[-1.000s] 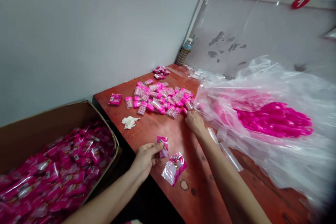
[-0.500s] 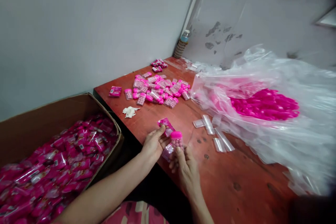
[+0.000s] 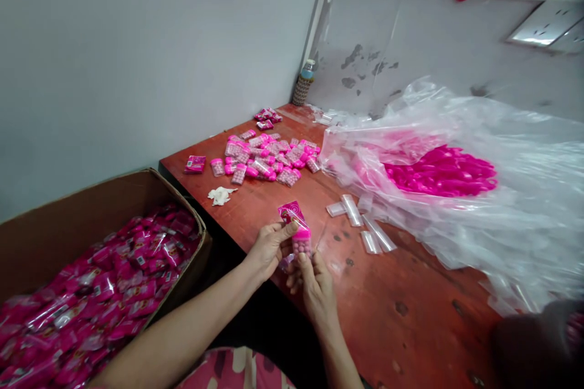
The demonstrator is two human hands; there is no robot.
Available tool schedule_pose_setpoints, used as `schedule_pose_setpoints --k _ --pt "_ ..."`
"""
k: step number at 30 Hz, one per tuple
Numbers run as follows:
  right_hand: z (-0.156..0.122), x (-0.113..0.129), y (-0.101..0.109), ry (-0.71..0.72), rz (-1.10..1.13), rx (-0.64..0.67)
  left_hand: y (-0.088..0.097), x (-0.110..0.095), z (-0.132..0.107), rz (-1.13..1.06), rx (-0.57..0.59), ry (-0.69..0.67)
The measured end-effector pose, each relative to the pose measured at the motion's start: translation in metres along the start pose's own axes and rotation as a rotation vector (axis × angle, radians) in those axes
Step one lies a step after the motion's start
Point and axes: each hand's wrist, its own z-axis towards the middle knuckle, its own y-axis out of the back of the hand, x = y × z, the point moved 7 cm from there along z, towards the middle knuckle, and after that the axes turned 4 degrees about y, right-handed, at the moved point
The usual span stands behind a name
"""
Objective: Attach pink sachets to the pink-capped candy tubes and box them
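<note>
My left hand [image 3: 269, 244] pinches a small pink printed packet [image 3: 292, 214] by its lower edge, over the near edge of the red-brown table [image 3: 410, 316]. My right hand [image 3: 314, 282] holds a little clear container of pink candies with a pink cap [image 3: 302, 242] upright, right against the packet's mouth. Both hands meet in the lower middle of the view. Further back on the table lies a heap of the same pink-capped containers [image 3: 269, 158].
An open cardboard box [image 3: 91, 206] full of pink packets stands at left below the table. A big clear plastic bag [image 3: 479, 206] with pink pieces covers the right side. Several clear sleeves [image 3: 365, 225], a crumpled white scrap [image 3: 219, 195], a lone packet [image 3: 195, 164] and a bottle [image 3: 303, 82] are also there.
My right hand came back from the heap with one candy container and brought it to the packet held by my left hand. The container now sits lower against the packet.
</note>
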Motion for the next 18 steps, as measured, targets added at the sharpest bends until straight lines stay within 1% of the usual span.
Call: schedule_pose_setpoints --k 5,6,10,11,14,15,16,18 --pt "-0.001 0.002 0.006 0.035 -0.109 -0.062 -0.003 0.002 0.004 0.100 0.043 0.053" --pt "-0.001 0.001 0.005 0.021 -0.078 -0.047 -0.005 0.001 0.005 0.123 0.050 0.060" --pt "0.001 -0.007 -0.003 -0.074 0.172 0.067 -0.009 -0.004 0.004 0.251 0.058 0.079" --pt "0.001 -0.007 -0.001 -0.069 0.172 0.058 -0.010 -0.004 0.003 0.277 0.054 0.073" --pt "0.003 -0.003 0.008 -0.006 0.036 -0.047 -0.011 -0.004 0.002 0.297 0.054 0.045" --pt "0.004 -0.002 0.010 0.000 0.006 -0.064 -0.011 -0.002 0.001 0.300 0.061 0.047" --pt "0.005 -0.002 0.009 -0.008 0.008 -0.060 -0.010 0.002 0.001 0.306 0.070 0.058" --pt "0.006 -0.005 0.005 -0.045 0.086 -0.008 -0.009 0.008 0.000 0.330 0.092 0.095"
